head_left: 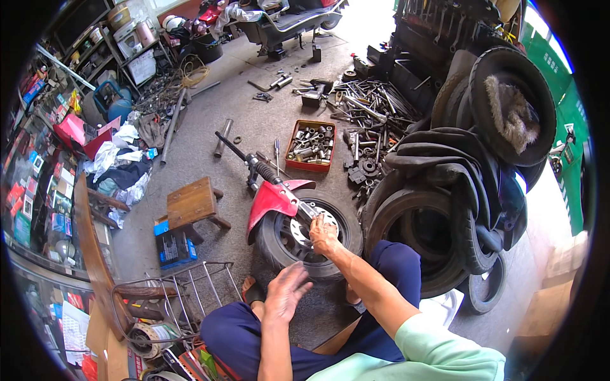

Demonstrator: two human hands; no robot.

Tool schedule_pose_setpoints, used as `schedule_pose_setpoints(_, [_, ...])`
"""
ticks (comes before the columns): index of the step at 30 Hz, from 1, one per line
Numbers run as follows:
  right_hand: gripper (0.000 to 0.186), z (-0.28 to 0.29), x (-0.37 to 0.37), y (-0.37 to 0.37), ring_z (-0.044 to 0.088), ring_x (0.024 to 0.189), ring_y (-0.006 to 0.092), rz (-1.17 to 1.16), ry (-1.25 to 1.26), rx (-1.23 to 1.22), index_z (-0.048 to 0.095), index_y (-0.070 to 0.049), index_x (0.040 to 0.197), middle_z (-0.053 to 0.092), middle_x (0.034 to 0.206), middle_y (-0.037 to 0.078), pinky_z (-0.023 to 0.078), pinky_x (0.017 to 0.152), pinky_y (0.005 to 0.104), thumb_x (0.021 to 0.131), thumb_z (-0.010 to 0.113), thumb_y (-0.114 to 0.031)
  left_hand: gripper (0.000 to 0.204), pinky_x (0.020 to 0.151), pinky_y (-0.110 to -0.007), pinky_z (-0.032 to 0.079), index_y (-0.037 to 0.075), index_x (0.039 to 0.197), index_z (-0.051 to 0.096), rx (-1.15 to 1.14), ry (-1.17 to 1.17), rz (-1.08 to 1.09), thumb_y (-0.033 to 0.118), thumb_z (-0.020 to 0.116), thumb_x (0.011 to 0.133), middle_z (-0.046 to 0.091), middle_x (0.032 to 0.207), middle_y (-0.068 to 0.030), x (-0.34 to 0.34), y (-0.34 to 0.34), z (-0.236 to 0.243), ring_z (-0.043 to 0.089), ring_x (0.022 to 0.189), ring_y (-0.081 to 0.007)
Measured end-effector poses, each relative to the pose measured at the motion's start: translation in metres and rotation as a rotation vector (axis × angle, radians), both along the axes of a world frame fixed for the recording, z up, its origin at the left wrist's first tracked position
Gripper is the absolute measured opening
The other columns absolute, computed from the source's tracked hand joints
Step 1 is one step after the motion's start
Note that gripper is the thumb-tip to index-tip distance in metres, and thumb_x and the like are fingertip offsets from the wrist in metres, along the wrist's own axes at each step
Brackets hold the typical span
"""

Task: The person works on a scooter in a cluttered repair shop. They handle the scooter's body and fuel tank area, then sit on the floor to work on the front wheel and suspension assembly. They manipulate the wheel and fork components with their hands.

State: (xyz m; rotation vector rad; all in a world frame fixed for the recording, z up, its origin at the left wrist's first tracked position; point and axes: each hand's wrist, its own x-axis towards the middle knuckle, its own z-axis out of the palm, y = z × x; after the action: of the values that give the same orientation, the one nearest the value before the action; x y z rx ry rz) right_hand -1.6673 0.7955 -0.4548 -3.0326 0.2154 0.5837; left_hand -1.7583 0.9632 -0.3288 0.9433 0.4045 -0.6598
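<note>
Wheel point(311, 235) with red fender point(273, 200), judged heavy and stiff; best gripped at the tyre. Right hand point(323, 233) grips its hub; left hand point(286, 291) hovers spread wide.

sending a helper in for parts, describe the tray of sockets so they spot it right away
Start at the small black scooter wheel with the red mudguard lying on the grey concrete floor, under the person's right hand. Beyond it sits a shallow red rectangular metal tray of silvery sockets, the only red box amid loose grey tools.
</note>
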Motion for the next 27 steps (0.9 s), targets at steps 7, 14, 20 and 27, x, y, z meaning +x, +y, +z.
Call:
schedule_pose_setpoints(7, [0.077, -0.001, -0.002, -0.005, 0.052, 0.104, 0.0391, -0.053, -0.013, 0.107, 0.025, 0.002, 0.134, 0.026, 0.136, 0.026, 0.041, 0.084, 0.0517, 0.071, 0.064, -0.015, 0.033, 0.084, -0.040, 0.046, -0.002, 0.109, 0.053, 0.035, -0.076, -0.023, 0.022, 0.055, 0.087, 0.055, 0.112, -0.0145, -0.030, 0.035, 0.055, 0.050, 0.108, -0.0263])
schedule_pose_setpoints(14, [0.077, 0.006, -0.001, -0.001, 0.052, 0.105, 0.0385, -0.035, 0.005, 0.089, 0.024, 0.001, 0.135, 0.025, 0.137, 0.025, 0.041, 0.085, 0.0495, 0.071, 0.064, -0.016, 0.064, 0.093, -0.039, 0.037, -0.004, 0.119, 0.045, 1.129, -0.519, -0.289, 0.028, 0.071, 0.070, 0.046, 0.120, -0.0227, 0.005, 0.000, -0.078, 0.043, 0.114, -0.0302])
schedule_pose_setpoints(20, [0.084, 0.007, -0.002, -0.002, 0.052, 0.105, 0.0379, -0.016, 0.015, 0.078, 0.023, 0.002, 0.135, 0.024, 0.138, 0.025, 0.041, 0.085, 0.0483, 0.067, 0.067, -0.016, 0.087, 0.094, -0.047, 0.035, -0.002, 0.132, 0.027, 1.468, -0.679, -0.557, 0.023, 0.075, 0.064, 0.024, 0.136, -0.0300, 0.006, -0.009, -0.087, 0.038, 0.118, -0.0412])
schedule_pose_setpoints(27, [0.092, 0.013, -0.004, 0.005, 0.054, 0.102, 0.0352, 0.008, 0.047, 0.054, 0.023, 0.003, 0.135, 0.025, 0.137, 0.025, 0.045, 0.081, 0.0476, 0.061, 0.073, -0.019, 0.071, 0.083, -0.040, 0.041, -0.001, 0.117, 0.049, 1.823, -0.851, -0.758, 0.028, 0.077, 0.059, 0.041, 0.125, -0.0297, 0.024, -0.005, -0.105, 0.055, 0.099, -0.0328])
